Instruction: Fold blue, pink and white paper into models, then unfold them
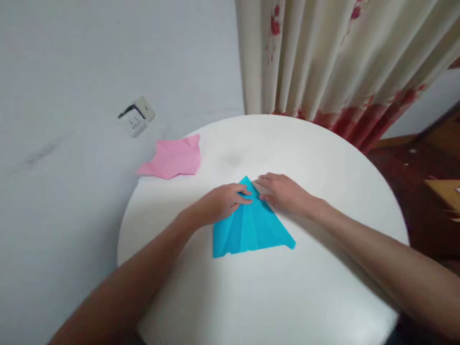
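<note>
A sheet of blue paper [251, 227], folded to a rough triangle with its tip pointing away from me, lies on the white round table [247, 292]. Creases fan down from near the tip, and the near edge is slightly uneven. My left hand [226, 201] rests on the paper's upper left side, its fingers stretched out over the surface with a gap between them. Along the upper right edge lies my right hand [282, 191], fingers extended and thumb apart, its tips at the paper's edge. Part of the left slope is hidden under my left hand.
A creased pink paper [176, 157] lies at the table's back left edge, partly overhanging. Behind it, a wall socket with a plugged-in white device [132, 120] is on the wall. A floral curtain [323, 62] hangs behind the table. Wooden furniture [445, 191] stands at right.
</note>
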Demonstrator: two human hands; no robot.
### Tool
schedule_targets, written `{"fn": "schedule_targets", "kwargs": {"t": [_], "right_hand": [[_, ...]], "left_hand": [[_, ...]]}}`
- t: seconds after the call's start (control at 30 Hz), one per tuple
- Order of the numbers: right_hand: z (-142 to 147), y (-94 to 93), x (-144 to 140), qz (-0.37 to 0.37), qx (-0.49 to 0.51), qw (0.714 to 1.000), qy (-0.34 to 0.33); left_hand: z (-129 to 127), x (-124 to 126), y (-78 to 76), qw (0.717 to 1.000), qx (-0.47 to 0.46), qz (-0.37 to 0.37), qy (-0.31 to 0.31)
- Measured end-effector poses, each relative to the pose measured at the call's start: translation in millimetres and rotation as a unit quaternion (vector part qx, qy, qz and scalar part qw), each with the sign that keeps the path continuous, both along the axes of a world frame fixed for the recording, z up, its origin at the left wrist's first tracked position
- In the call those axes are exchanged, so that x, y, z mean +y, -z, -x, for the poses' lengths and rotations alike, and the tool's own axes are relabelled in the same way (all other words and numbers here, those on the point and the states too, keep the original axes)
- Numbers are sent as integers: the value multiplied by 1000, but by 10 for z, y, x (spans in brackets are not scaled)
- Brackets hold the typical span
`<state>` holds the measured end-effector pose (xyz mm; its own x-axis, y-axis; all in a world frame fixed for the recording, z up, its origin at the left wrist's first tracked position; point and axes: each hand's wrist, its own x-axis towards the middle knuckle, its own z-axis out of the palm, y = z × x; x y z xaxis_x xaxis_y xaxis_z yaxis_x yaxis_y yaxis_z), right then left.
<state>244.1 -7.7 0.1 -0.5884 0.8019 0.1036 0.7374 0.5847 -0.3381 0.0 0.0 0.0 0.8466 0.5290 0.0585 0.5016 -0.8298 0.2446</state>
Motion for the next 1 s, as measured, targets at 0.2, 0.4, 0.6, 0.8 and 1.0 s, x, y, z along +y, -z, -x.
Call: {"fn": "schedule_targets", "kwargs": {"t": [0.2, 0.4, 0.6, 0.8, 1.0], "right_hand": [[44, 42, 10, -24, 23, 997, -68], [0, 71, 41, -29, 13, 997, -77], [-1, 75, 55, -36, 13, 995, -92], [-38, 17, 44, -21, 26, 988, -149], [-69, 4, 19, -9, 33, 987, -156]], "left_hand": [[-29, 30, 16, 1000, -6, -3, 1], [-11, 31, -26, 1000, 3, 2, 12], [-39, -19, -118, 1000, 15, -3, -4], [-61, -21, -142, 999, 39, -22, 1], [-94, -33, -147, 996, 61, -58, 22]]}}
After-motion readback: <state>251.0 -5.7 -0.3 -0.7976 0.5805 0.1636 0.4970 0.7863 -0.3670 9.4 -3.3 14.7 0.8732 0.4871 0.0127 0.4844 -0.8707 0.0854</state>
